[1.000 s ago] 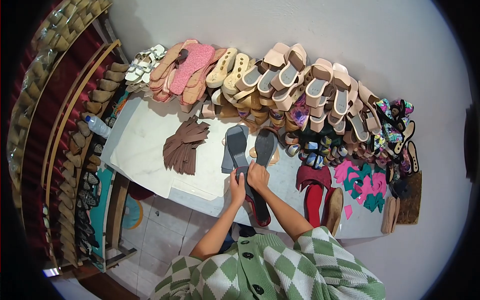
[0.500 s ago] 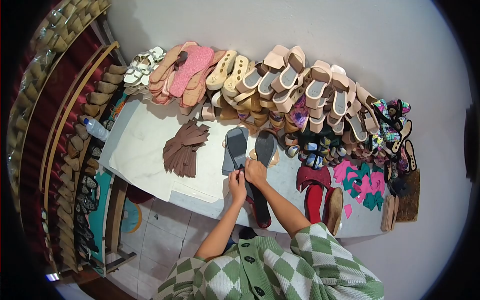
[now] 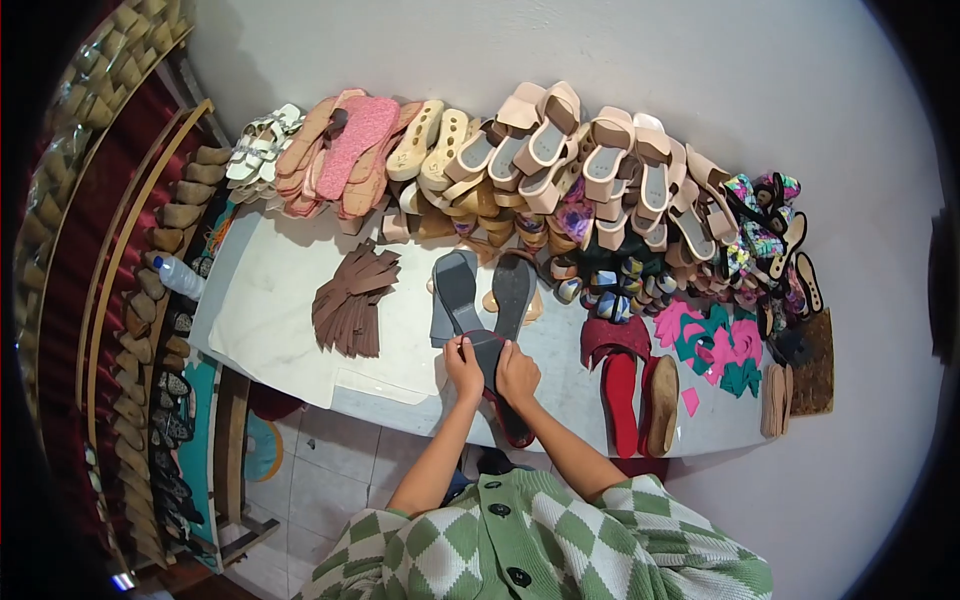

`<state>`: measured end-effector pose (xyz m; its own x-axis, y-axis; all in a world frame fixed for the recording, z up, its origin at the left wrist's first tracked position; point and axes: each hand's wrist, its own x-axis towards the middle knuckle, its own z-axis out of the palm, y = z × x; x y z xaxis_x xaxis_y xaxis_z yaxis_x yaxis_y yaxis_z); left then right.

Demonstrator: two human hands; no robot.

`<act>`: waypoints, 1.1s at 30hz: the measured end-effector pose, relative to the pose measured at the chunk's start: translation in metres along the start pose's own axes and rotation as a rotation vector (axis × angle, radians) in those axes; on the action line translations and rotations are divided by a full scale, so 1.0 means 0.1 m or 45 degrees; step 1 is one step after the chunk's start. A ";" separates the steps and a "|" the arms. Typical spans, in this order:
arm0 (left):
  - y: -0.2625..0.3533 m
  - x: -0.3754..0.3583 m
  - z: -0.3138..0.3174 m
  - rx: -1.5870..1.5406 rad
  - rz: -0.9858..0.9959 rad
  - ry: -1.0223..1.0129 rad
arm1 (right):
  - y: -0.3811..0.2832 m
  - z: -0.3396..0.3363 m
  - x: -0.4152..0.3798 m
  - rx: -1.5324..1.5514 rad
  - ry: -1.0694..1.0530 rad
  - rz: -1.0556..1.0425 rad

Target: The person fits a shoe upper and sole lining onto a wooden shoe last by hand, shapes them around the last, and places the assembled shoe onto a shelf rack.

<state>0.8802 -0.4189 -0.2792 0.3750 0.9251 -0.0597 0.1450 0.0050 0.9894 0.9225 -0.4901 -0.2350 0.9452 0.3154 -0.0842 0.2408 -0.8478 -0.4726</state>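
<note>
My left hand [image 3: 464, 372] and my right hand [image 3: 517, 376] grip a dark sandal [image 3: 486, 353] from its two sides, fingers curled round its edges and thumbs uppermost. Its grey-black middle faces up between them, and a red-edged end [image 3: 516, 430] points down toward my body. Palms and fingers hide part of it. Just beyond the hands, a grey sole [image 3: 456, 283] and a black sole [image 3: 515, 287] lie side by side on the table, overlapping the held sandal in this view. A fan of brown strips [image 3: 357, 303] is spread to the left.
Sandals and pink soles [image 3: 360, 150] are piled along the wall. Right of my hands lie a red sole [image 3: 620, 405], a tan-bottomed shoe [image 3: 662, 405] and pink and green scraps [image 3: 715, 345]. A wooden rack [image 3: 150, 300] of shoe lasts and a water bottle [image 3: 178, 275] flank the table's left.
My right hand has come down and to the side of the sandal, so its middle now shows between both hands. The whole view has shifted slightly.
</note>
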 end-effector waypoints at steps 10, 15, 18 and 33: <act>-0.10 -0.01 0.00 0.167 0.171 0.098 | 0.08 -0.01 -0.12 0.146 0.193 -0.126; -0.27 0.05 -0.11 0.143 0.087 0.022 | 0.34 -0.02 -0.52 0.174 0.039 -0.074; -0.13 0.21 -0.25 0.191 -0.011 -0.206 | 0.37 -0.05 -0.55 0.106 0.017 -0.093; 0.36 0.50 0.07 1.189 0.282 -0.544 | 0.38 0.01 -0.48 0.085 0.048 -0.179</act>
<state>0.9109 -0.3747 -0.2472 0.7449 0.6578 -0.1116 0.6142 -0.6107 0.4998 0.8865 -0.5371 -0.2496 0.9113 0.4113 0.0195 0.3571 -0.7657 -0.5349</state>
